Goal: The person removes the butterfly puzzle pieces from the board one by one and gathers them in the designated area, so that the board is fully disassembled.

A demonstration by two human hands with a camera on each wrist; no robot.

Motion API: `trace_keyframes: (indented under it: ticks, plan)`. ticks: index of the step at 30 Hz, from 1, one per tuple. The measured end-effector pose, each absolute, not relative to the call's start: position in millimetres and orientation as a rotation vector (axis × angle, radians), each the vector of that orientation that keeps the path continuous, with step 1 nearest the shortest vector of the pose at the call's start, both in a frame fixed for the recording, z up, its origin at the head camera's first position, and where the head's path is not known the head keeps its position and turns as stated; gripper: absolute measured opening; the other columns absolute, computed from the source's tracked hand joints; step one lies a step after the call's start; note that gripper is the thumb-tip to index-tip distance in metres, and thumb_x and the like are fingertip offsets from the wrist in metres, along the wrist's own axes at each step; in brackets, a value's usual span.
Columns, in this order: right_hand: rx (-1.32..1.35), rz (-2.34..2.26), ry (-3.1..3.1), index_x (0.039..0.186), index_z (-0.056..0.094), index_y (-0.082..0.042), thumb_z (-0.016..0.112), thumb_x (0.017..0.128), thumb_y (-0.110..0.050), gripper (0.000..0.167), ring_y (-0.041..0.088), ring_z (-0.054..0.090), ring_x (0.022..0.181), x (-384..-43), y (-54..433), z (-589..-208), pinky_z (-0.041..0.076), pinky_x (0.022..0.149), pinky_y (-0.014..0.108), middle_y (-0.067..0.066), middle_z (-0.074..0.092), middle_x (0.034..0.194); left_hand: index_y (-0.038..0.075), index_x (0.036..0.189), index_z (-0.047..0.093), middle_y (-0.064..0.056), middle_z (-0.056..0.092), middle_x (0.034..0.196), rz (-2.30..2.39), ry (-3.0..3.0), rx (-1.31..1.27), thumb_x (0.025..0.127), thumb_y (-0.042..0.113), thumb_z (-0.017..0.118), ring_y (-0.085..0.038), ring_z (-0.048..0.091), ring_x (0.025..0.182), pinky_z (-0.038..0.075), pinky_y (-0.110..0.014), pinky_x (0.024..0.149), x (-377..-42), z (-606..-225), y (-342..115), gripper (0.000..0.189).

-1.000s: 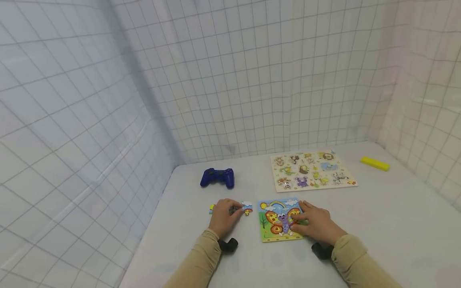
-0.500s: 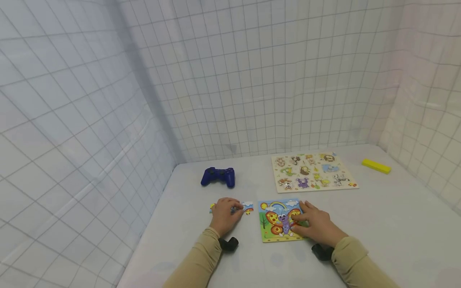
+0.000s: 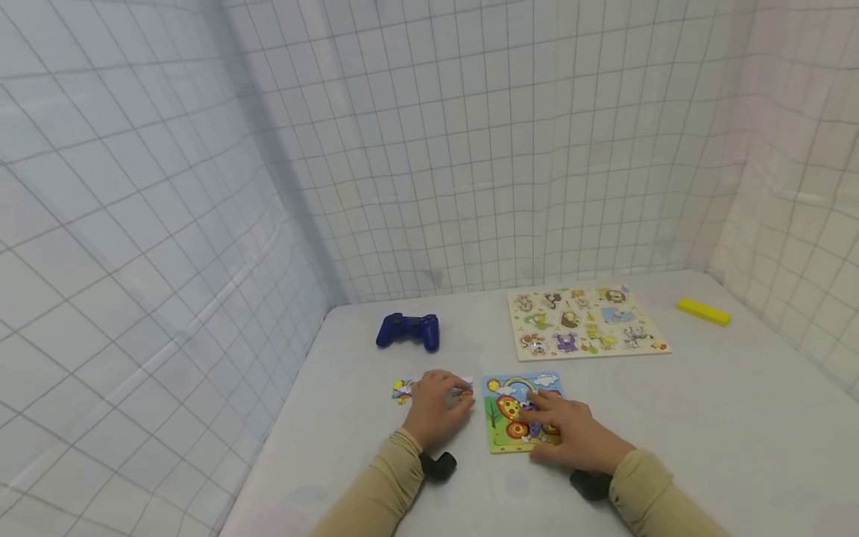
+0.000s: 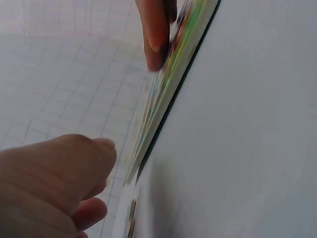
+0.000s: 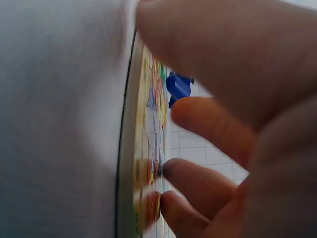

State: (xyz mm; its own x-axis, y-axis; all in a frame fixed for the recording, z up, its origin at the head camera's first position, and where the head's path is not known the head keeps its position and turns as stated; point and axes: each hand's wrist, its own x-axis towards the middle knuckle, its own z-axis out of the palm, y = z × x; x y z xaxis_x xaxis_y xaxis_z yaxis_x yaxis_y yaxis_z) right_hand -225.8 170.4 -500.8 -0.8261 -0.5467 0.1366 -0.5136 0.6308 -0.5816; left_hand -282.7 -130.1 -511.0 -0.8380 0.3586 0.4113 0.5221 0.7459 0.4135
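Note:
A square butterfly puzzle board (image 3: 499, 425) lies flat on the table in the head view. My right hand (image 3: 573, 432) is over its right half, fingers spread, hiding the right wing. The right wrist view has its fingertips (image 5: 173, 166) at the printed face, with no piece pinched. Left of the board, my left hand (image 3: 436, 410) hovers over loose puzzle pieces (image 3: 403, 389), fingers slightly bent and covering some of them. In the left wrist view the thumb (image 4: 94, 153) stands apart from the board's edge; no piece shows in that hand.
Behind the pieces lies a blue game controller (image 3: 408, 330). A larger wooden animal puzzle (image 3: 584, 321) sits farther back on the right, with a yellow bar (image 3: 702, 312) beyond it. Grid-patterned white curtains (image 3: 436, 149) enclose the back and sides.
My right hand has shifted left from the board's right edge onto its picture and its fingers have spread. The left hand has moved a little right, uncovering more of the left piece.

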Motion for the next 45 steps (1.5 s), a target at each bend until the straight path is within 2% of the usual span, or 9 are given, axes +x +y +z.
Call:
trace_keyframes:
  ticks: [3, 6, 11, 16, 21, 28, 34, 45]
  plan:
    - [-0.908, -0.913, 2.811, 0.143, 0.062, -0.015, 0.077, 0.089, -0.05, 0.066, 0.047, 0.034, 0.149, -226.5, 169.2, -503.5, 0.029, 0.108, 0.074, 0.019, 0.043, 0.16, 0.024, 0.123, 0.072, 0.002, 0.062, 0.133, -0.677, -2.738, -0.816, 0.091, 0.049, 0.073, -0.028, 0.044, 0.137, 0.035, -0.056, 0.101, -273.5, -509.6, -120.6, 0.041]
    - [-0.921, -0.918, 2.807, 0.144, 0.061, -0.01, 0.075, 0.091, -0.048, 0.066, 0.048, 0.035, 0.148, -227.8, 167.5, -505.7, 0.029, 0.11, 0.074, 0.021, 0.044, 0.159, 0.028, 0.136, 0.065, 0.001, 0.052, 0.148, -0.567, -2.824, -0.882, 0.088, 0.064, 0.07, -0.03, 0.033, 0.148, 0.032, -0.061, 0.107, -267.9, -509.5, -114.8, 0.061]
    - [-0.945, -0.921, 2.815, 0.143, 0.06, -0.006, 0.074, 0.093, -0.046, 0.065, 0.049, 0.037, 0.147, -229.2, 165.9, -506.7, 0.033, 0.113, 0.069, 0.023, 0.044, 0.158, 0.031, 0.145, 0.058, -0.001, 0.043, 0.158, -0.524, -2.875, -0.92, 0.081, 0.072, 0.072, -0.031, 0.023, 0.154, 0.027, -0.063, 0.111, -266.0, -508.0, -112.4, 0.077]
    - [-0.944, -0.89, 2.841, 0.142, 0.062, -0.007, 0.074, 0.093, -0.045, 0.063, 0.049, 0.037, 0.146, -228.9, 166.2, -504.7, 0.033, 0.112, 0.07, 0.023, 0.045, 0.157, 0.034, 0.145, 0.057, -0.003, 0.041, 0.16, -0.542, -2.866, -0.982, 0.08, 0.072, 0.073, -0.032, 0.02, 0.154, 0.025, -0.064, 0.111, -267.5, -506.3, -110.3, 0.077]
    - [-0.946, -0.843, 2.85, 0.143, 0.062, -0.011, 0.072, 0.094, -0.046, 0.061, 0.049, 0.035, 0.147, -227.8, 165.7, -503.0, 0.031, 0.109, 0.075, 0.022, 0.044, 0.158, 0.029, 0.142, 0.059, -0.003, 0.041, 0.16, -0.613, -2.869, -0.998, 0.081, 0.067, 0.075, -0.032, 0.021, 0.154, 0.025, -0.065, 0.111, -267.0, -505.1, -107.5, 0.073]
    - [-0.972, -0.772, 2.866, 0.146, 0.059, -0.022, 0.062, 0.1, -0.05, 0.055, 0.051, 0.029, 0.149, -223.9, 165.5, -503.6, 0.032, 0.103, 0.077, 0.018, 0.04, 0.162, 0.025, 0.14, 0.054, -0.005, 0.036, 0.163, -0.516, -2.888, -0.961, 0.085, 0.073, 0.064, -0.032, 0.019, 0.155, 0.024, -0.064, 0.113, -265.6, -505.3, -99.7, 0.073]
    - [-0.999, -0.716, 2.885, 0.147, 0.059, -0.03, 0.061, 0.102, -0.044, 0.047, 0.053, 0.028, 0.149, -220.6, 160.4, -501.3, 0.032, 0.102, 0.074, 0.014, 0.04, 0.162, 0.025, 0.133, 0.054, -0.004, 0.036, 0.163, -0.499, -2.883, -0.943, 0.083, 0.073, 0.065, -0.031, 0.02, 0.155, 0.025, -0.062, 0.112, -267.1, -504.8, -99.1, 0.07]
    - [-1.032, -0.631, 2.871, 0.145, 0.061, -0.031, 0.059, 0.104, -0.035, 0.041, 0.056, 0.024, 0.149, -214.4, 153.3, -495.2, 0.033, 0.1, 0.075, 0.013, 0.043, 0.161, 0.024, 0.129, 0.054, -0.001, 0.038, 0.162, -0.64, -2.9, -0.958, 0.082, 0.072, 0.07, -0.029, 0.02, 0.156, 0.02, -0.063, 0.114, -271.0, -508.8, -101.5, 0.069]
